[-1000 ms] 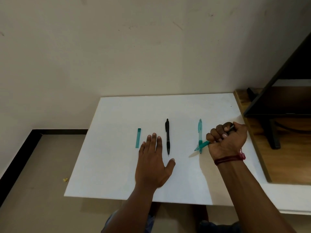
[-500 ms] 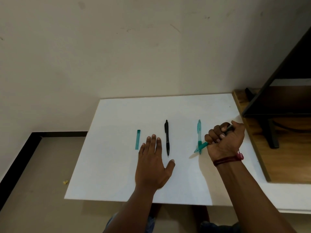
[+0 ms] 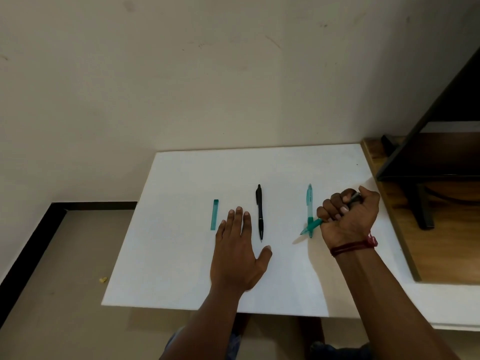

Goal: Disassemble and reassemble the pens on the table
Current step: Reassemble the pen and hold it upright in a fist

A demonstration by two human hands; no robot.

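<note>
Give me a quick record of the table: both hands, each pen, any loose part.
left hand: flat, palm down on the table, holding nothing
right hand: fist round the held teal pen, tip pointing left
lying teal pen: on table, held pen crosses its near end
black pen: looks assembled, untouched, right of left hand
teal piece: loose, left of left hand

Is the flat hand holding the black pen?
No, the left hand lies open on the white table beside the black pen, gripping nothing.
</note>
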